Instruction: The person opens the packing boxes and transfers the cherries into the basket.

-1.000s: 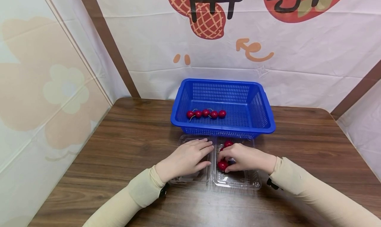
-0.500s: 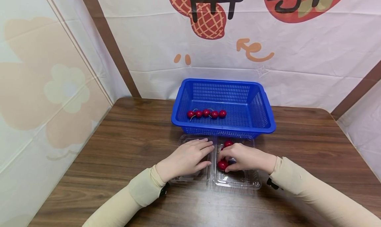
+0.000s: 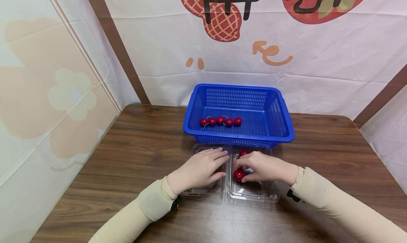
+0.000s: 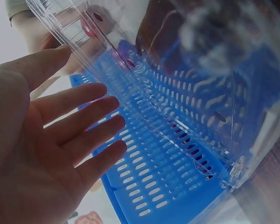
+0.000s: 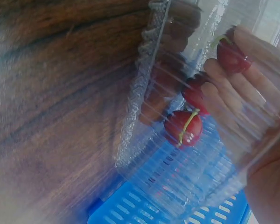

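Observation:
My right hand (image 3: 264,168) reaches into the right half of a clear plastic clamshell box (image 3: 252,197), with thumb and fingers pinching a red cherry (image 3: 239,174). Two more cherries lie in that half: a far cherry (image 5: 184,128) with a green stem, and a middle cherry (image 5: 194,94), mostly hidden by the hand in the head view. Over the left half of the box, my left hand (image 3: 201,168) lies palm down with fingers extended, its fingertips close to the fold between the halves. In the left wrist view its fingers stand spread beside the clear plastic wall.
A blue mesh basket (image 3: 279,112) stands just behind the box, with several cherries (image 3: 220,120) in a row on its floor. Brown wooden table (image 3: 133,158) surrounds the box. A white printed cloth (image 3: 165,59) hangs behind the table.
My right hand and the cherry it pinches have shifted very slightly away from me and to the right. The left hand stays where it was.

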`<state>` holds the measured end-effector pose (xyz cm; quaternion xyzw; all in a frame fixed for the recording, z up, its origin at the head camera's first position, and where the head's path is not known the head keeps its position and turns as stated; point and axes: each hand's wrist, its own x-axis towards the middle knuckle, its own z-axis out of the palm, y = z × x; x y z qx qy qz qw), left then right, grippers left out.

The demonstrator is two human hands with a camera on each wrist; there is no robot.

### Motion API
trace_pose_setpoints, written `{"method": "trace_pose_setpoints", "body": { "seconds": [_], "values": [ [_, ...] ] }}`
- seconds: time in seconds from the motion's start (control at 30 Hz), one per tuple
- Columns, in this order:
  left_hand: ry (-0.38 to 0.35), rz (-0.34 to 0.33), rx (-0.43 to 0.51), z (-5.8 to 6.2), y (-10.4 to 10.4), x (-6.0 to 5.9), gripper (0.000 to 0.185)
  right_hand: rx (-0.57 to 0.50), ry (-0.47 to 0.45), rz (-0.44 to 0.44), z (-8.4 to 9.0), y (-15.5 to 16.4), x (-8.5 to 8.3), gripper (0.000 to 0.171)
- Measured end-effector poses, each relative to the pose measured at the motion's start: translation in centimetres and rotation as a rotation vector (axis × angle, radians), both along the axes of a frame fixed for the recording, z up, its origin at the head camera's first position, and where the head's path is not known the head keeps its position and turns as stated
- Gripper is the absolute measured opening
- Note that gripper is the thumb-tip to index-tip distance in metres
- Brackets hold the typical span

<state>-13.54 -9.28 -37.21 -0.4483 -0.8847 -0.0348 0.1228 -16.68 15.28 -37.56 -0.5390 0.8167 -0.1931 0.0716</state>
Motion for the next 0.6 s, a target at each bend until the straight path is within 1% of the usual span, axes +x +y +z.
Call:
{"method": "trace_pose_setpoints", "body": {
  "seconds": [0.37,0.6],
  "values": [
    [0.0,-0.001,0.01,-0.2,0.1,-0.1,0.047,-0.006,0.022,-0.008,1.0,0.6,-0.2,0.029],
    [0.003,-0.003,0.014,-0.2,0.1,-0.1,0.046,0.011,0.045,-0.009,1.6,0.8,-0.4,0.028]
  ]
}}
